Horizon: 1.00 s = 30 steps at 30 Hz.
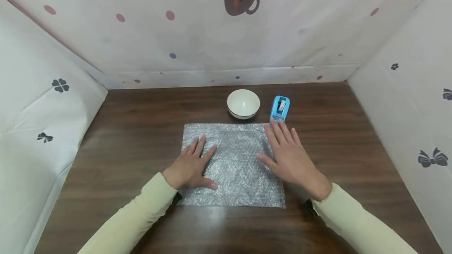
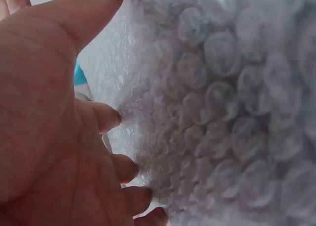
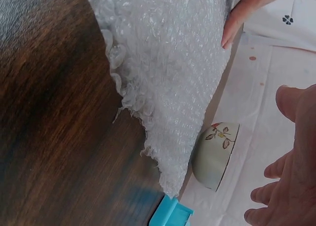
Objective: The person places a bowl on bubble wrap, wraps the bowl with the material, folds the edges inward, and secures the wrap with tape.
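Note:
A sheet of bubble wrap [image 1: 240, 167] lies flat on the brown wooden table. My left hand [image 1: 192, 166] rests on its left part with fingers spread; in the left wrist view the fingertips [image 2: 129, 169] meet the bubbles. Over the right edge of the sheet my right hand [image 1: 290, 156] hovers with straight fingers, holding nothing; the right wrist view shows space between that hand [image 3: 296, 171] and the wrap. Just beyond its fingertips stands a blue tape dispenser [image 1: 280, 107]. A white bowl [image 1: 243, 104], with a flower pattern outside, sits upright behind the wrap.
The wooden table [image 1: 141, 128] extends on both sides of the wrap. White patterned sheeting [image 1: 197, 38] rises behind the table's back edge, and similar white walls [image 1: 402, 101] stand along the left and right sides.

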Available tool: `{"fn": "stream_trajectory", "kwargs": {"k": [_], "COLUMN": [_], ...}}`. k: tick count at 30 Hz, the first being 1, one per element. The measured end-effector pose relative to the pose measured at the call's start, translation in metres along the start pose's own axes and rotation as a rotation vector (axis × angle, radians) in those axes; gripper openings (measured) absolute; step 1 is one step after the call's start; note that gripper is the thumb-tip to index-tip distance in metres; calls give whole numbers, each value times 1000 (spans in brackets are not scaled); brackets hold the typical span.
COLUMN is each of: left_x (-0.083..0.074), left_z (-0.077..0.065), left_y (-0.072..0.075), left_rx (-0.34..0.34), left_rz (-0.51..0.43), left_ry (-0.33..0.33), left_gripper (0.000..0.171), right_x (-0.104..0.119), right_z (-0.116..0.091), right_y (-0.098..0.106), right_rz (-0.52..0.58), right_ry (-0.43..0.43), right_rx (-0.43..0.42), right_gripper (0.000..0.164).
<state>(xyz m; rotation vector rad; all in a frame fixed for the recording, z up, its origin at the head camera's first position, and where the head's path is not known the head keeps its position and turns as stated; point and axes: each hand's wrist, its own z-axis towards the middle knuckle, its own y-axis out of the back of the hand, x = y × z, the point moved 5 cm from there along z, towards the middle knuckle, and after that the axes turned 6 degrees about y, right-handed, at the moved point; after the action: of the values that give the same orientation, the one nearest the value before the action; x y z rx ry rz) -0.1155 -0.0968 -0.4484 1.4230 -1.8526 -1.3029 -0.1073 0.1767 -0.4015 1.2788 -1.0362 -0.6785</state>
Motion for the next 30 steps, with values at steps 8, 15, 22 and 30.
{"fn": "stream_trajectory", "kwargs": {"k": [8, 15, 22, 30], "left_x": [-2, -3, -2, -4], "left_z": [0, 0, -1, -1], "left_y": [-1, -3, -5, -5], "left_rx": [-14, -20, -13, -20], "left_rz": [49, 64, 40, 36], "left_ry": [17, 25, 33, 32], "left_gripper": [119, 119, 119, 120], "right_x": [0, -2, -3, -5], "right_z": [5, 12, 23, 36], "right_y": [-2, 0, 7, 11], "right_rz": [-1, -17, -35, -47], "right_ry": [-3, 12, 35, 49], "right_rx": [9, 10, -2, 4], "right_gripper": [97, 99, 99, 99]}}
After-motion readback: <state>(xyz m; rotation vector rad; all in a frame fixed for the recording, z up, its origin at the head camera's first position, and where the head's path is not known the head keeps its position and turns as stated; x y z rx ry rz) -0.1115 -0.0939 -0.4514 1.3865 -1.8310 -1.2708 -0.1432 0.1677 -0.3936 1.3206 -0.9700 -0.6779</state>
